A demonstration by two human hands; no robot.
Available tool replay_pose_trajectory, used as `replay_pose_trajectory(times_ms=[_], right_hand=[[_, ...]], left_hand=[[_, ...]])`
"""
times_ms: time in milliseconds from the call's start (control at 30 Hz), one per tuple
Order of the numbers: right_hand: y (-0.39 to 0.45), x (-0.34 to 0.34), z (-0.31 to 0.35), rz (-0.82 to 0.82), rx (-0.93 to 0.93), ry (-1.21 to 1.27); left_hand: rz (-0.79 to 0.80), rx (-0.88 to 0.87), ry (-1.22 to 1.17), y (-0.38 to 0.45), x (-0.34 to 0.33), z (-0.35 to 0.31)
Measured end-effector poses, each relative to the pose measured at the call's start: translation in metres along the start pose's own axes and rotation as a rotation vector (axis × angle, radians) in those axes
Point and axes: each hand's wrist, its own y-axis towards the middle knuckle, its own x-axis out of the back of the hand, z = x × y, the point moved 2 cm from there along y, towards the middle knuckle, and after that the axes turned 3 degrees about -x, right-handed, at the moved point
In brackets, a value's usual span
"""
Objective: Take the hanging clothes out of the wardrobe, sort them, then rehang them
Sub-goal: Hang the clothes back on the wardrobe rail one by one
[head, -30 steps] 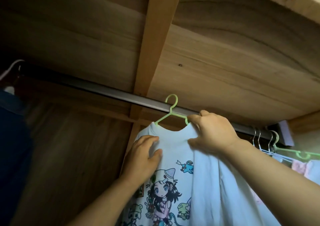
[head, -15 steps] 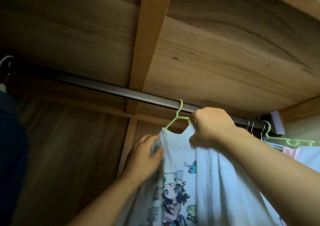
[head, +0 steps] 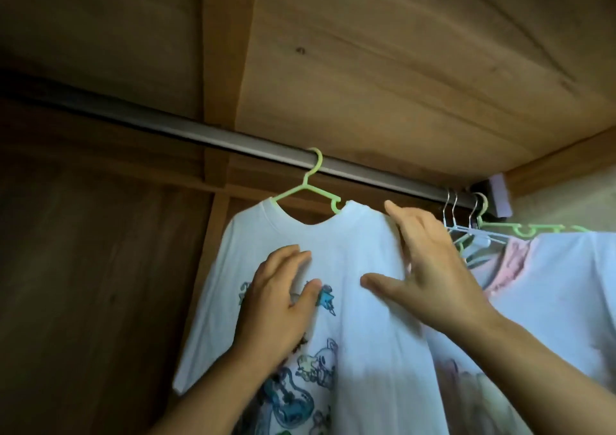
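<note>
A white T-shirt with cartoon prints hangs on a light green hanger, whose hook sits over the grey wardrobe rail. My left hand lies flat on the shirt's chest with straight fingers. My right hand is spread open over the shirt's right shoulder, fingers straight, thumb pointing left across the fabric.
At the rail's right end, several more hangers carry a pink garment and another white shirt. The wooden wardrobe ceiling is close above the rail. A dark wooden back panel fills the left.
The green hanger's hook has gone onto the rail. My right hand let go of the hanger and opened over the shoulder; my left hand flattened on the shirt front, which now faces me.
</note>
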Motion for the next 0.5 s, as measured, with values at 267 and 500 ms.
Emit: replay_pose_trajectory(times_ms=[267, 500], right_hand=[[-0.139, 0.043, -0.001, -0.128, -0.029, 0.081], [-0.289, 0.109, 0.002, 0.022, -0.221, 0.075]], left_hand=[[0.048, -0.056, -0.11, -0.113, -0.026, -0.062], [0.339, 0.011, -0.257, -0.243, -0.038, -0.141]])
